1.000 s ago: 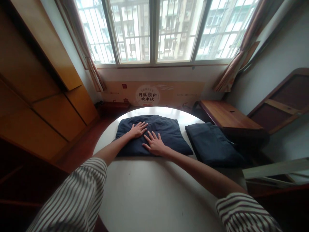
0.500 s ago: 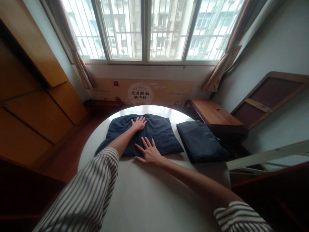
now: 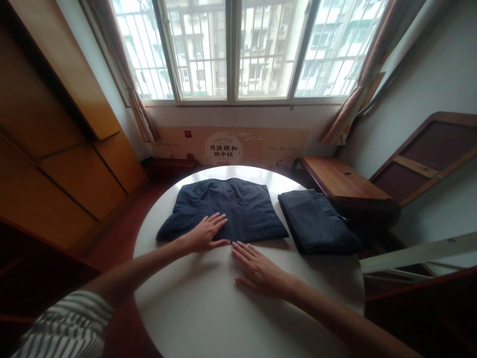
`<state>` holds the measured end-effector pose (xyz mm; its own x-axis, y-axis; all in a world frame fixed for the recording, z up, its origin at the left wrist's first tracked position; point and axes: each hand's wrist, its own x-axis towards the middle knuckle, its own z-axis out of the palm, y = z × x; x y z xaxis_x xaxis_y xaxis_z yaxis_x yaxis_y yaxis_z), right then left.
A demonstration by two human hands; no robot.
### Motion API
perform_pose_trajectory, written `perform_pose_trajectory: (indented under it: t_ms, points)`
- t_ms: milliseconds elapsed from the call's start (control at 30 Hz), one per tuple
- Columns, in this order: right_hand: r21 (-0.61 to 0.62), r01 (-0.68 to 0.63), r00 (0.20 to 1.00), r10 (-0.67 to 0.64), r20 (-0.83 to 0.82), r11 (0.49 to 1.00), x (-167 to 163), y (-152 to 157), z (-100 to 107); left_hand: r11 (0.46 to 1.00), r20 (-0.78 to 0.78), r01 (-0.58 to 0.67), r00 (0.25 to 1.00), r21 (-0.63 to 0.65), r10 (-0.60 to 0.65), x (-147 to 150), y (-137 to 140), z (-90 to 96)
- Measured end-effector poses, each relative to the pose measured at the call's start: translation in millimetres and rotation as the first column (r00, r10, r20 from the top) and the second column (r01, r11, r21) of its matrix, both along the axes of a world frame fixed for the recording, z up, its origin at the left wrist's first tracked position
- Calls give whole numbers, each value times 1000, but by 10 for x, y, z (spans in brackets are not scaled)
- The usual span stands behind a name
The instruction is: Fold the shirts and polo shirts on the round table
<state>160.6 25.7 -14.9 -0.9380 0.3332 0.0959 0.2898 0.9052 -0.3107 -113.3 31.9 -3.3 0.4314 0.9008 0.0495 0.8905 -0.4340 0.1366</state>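
Note:
A dark navy garment (image 3: 249, 204), its exact kind unclear, lies spread flat across the far half of a round white table (image 3: 194, 308). My left hand (image 3: 206, 232) rests at its near edge, fingers stretched over the cloth and thumb pointing right. Just right of it, my right hand (image 3: 259, 266) is over the bare tabletop, palm down, its fingertips by the near edge of the cloth. Neither hand grips anything. To the right, a second dark piece of clothing (image 3: 316, 221) lies folded into a rough rectangle.
Beyond the table's right side stands a wooden side table (image 3: 343, 176), with a brown framed panel (image 3: 428, 149) leaning at the wall. Yellow-brown cabinets (image 3: 78, 174) line the left. Barred windows (image 3: 261, 54) with curtains (image 3: 346, 119) are ahead.
My left hand has slid from the middle of the garment back to its near edge. My right hand has drawn off the cloth toward me and right. The view has shifted slightly left.

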Motion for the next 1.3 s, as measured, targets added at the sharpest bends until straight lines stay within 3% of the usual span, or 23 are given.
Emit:
perform_pose_trajectory:
  t_ms: [100,267,467,567,733,867,1100,1300]
  points:
    - [28,35,993,-32,-111,999,145,68,114,1000,-91,30,995,-1,-30,-103,-398,-25]
    - [129,105,975,-76,-209,986,55,276,256,999,-159,38,987,32,-33,-328,-518,31]
    - [160,83,989,-62,-131,984,-162,428,173,973,-264,-229,937,27,228,-642,-637,60]
    - [190,98,990,-75,-122,977,-339,479,108,975,-285,-208,933,77,222,-480,-668,22]
    - [219,93,996,-88,-30,971,-677,510,68,992,-234,-1,972,125,31,208,-466,-14]
    - [151,143,990,-139,-38,978,-682,504,75,996,-279,-14,960,84,37,560,-222,30]
    - [125,207,974,-193,-118,970,-403,486,82,976,-312,-205,925,69,216,625,1,92]
    - [141,202,962,-169,-214,969,-315,508,124,987,-354,-145,922,69,160,564,15,107]
